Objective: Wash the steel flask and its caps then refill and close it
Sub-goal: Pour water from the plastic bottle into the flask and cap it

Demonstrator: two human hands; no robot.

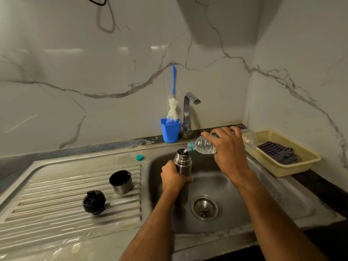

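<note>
1. The left hand (pixel 174 178) grips the flask (pixel 182 166), upright over the sink (pixel 235 213).
2. The right hand (pixel 228 146) clasps a tilted bottle (pixel 204 145), its mouth at the flask's open top, water running in.
3. Left of the left hand, on the drainboard (pixel 56 194), sit the cup (pixel 120 181) and stopper (pixel 93 202), apart.
4. A teal cap (pixel 139 157) lies just beyond them.

The flask (pixel 182 162) stands upright in the sink (pixel 235 210) at frame centre, a bottle (pixel 204 145) tilted over its mouth; cup cap (pixel 120 181) and stopper (pixel 93 202) lie lower left on the drainboard (pixel 56 194), basket (pixel 288 167) at right
</note>
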